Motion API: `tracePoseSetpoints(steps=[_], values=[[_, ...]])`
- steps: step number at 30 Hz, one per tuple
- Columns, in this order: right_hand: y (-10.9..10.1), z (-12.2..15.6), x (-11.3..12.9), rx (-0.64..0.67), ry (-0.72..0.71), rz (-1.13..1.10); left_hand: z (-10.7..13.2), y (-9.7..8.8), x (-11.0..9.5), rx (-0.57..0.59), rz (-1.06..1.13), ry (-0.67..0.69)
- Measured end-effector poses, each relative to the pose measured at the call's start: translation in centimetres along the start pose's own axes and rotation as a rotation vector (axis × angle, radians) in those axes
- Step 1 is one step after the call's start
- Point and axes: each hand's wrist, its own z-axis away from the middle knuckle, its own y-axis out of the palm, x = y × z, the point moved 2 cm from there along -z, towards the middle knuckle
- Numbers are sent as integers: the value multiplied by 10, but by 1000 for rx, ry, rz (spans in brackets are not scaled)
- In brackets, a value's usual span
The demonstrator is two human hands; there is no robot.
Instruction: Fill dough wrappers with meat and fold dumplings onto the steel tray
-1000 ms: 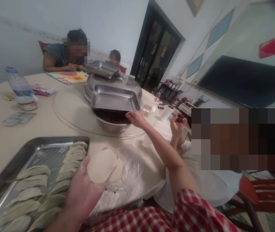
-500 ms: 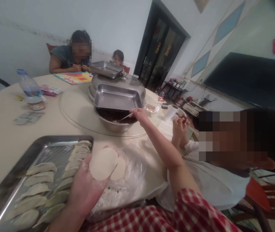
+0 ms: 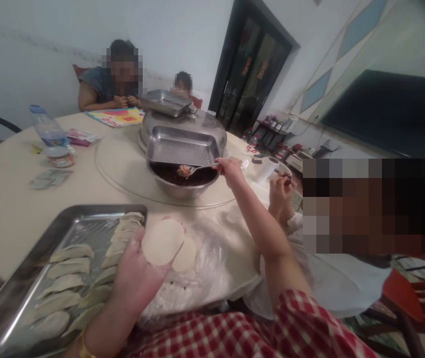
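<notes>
A round dumpling wrapper point(image 3: 163, 242) rests on the palm of my left hand point(image 3: 138, 278), with the thumb along its edge. Just behind it, a second wrapper point(image 3: 184, 254) lies on the clear plastic sheet point(image 3: 212, 268). My right hand point(image 3: 229, 170) grips a spoon point(image 3: 205, 166) by its handle. The spoon's bowl carries a lump of filling point(image 3: 185, 171) above the metal mixing bowl point(image 3: 182, 191), which has dark contents. Left of my left hand, a metal tray point(image 3: 81, 214) holds rows of folded dumplings point(image 3: 68, 268).
Behind the bowl are an empty metal tray point(image 3: 182, 145) and a large domed lid point(image 3: 212, 127) bearing another tray point(image 3: 165, 102). A bottle point(image 3: 48, 129) and a jar point(image 3: 61, 158) stand at the left. A person point(image 3: 328, 268) sits close on my right; two others sit across the table.
My right hand has raised the spoon, and a lump of filling now shows on it. My left hand still holds the wrapper. The view has shifted slightly.
</notes>
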Motion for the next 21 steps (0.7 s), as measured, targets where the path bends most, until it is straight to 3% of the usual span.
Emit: tracePoseSetpoints(steps=[3, 8, 12, 16, 21], values=[[-1, 23, 6, 46, -31, -57, 6, 11, -6, -47, 88, 147], [9, 94, -7, 172, -105, -236, 14, 21, -8, 83, 241, 164], [8, 140, -22, 191, -159, -268, 19, 19, -6, 53, 222, 164], [-5, 163, -15, 280, -404, -159, 23, 17, -1, 6, 181, 174], [-13, 185, 8, 375, -799, 174, 24, 19, 4, -42, 186, 189]])
